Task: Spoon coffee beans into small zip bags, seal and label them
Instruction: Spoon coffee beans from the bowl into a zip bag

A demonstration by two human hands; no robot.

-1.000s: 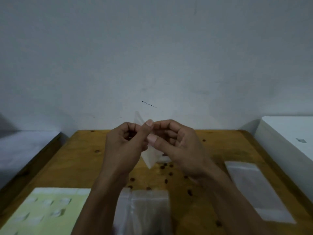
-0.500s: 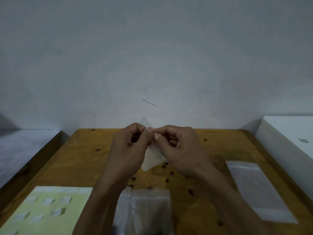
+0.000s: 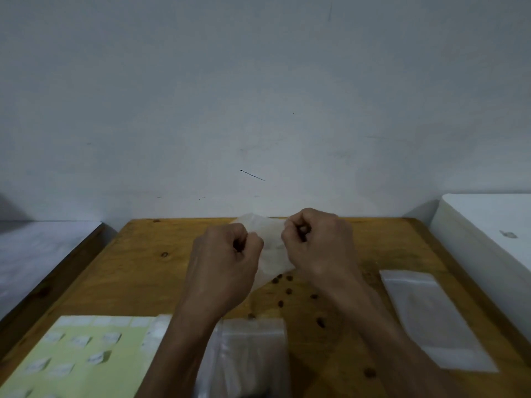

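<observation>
Above the table [image 3: 149, 271], both hands pinch a zip bag [image 3: 271, 248].

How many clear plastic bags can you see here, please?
3: a held bag between left hand and right hand, a flat bag on the right, a near bag at bottom centre, maybe a stack.

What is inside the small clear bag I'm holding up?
Nothing shows through the small clear zip bag between the left hand and right hand; its lower corner looks empty. The hands cover its edges. Loose brown coffee beans lie beneath.
</observation>
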